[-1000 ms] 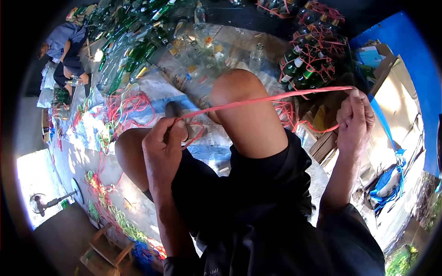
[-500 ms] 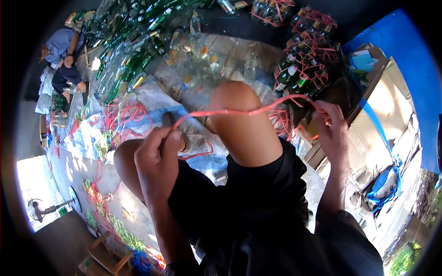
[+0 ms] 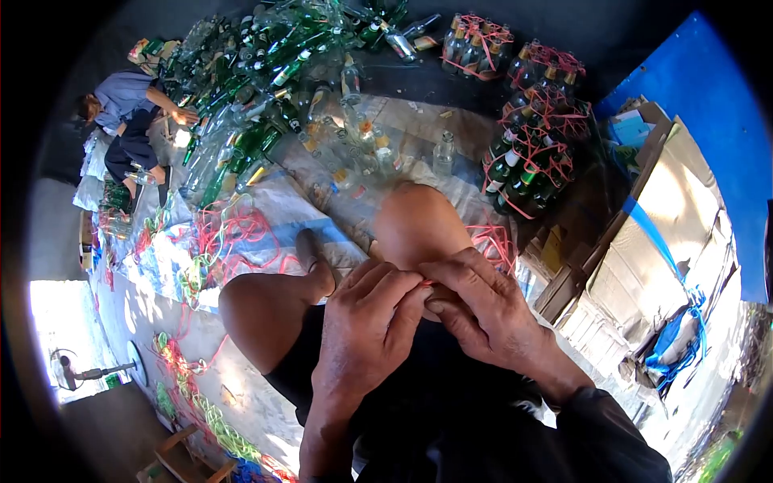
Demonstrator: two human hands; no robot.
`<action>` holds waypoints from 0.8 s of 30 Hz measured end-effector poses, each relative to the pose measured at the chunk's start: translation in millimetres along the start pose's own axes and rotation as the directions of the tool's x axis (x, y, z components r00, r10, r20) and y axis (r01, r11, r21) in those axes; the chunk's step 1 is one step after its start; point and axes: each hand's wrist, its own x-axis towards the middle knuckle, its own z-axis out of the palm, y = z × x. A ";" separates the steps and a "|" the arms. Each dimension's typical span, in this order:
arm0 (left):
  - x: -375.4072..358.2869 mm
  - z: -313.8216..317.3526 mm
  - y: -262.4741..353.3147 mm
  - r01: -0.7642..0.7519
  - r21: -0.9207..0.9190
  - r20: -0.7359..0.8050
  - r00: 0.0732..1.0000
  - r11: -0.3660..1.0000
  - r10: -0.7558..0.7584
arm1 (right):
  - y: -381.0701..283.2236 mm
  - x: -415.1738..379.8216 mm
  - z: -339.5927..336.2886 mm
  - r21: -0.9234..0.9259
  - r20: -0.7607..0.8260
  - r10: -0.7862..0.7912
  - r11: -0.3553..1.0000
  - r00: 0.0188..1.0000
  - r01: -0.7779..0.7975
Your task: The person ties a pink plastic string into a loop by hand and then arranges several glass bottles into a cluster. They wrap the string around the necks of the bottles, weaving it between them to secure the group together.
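A: Fingers, how set?
B: On L hand (image 3: 364, 314), closed thumb-to-index, gripping red strand (image 3: 427, 283). On R hand (image 3: 493, 306), curled in at same spot; pinching or merely touching, can't tell.
A: Long axis? Nearer hand?
B: Can't tell axis, showing only a short bit. Approx. equally near both: 2 o'clock from L hand, 10 from R, right at fingertips, 6 o'clock of knee (image 3: 423, 221).
A: Beyond?
B: At 2 o'clock, loose red loops (image 3: 493, 240); farther, 1–2 o'clock, tied btls (image 3: 527, 173).
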 end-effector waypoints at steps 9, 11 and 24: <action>-15.4 -0.8 -16.3 0.129 -0.054 0.101 0.987 0.990 -0.123 | 14.6 -13.4 -13.6 -0.068 -0.144 0.108 0.991 0.984 -0.119; -18.8 0.0 -18.8 0.215 -0.101 0.117 0.972 0.971 -0.203 | 24.5 -16.2 -18.8 -0.112 -0.242 0.082 0.987 0.967 -0.112; -29.0 -9.4 -37.3 0.367 -0.239 0.143 0.929 0.899 -0.341 | 56.0 -32.7 -66.1 -0.101 -0.521 0.267 0.924 0.811 -0.369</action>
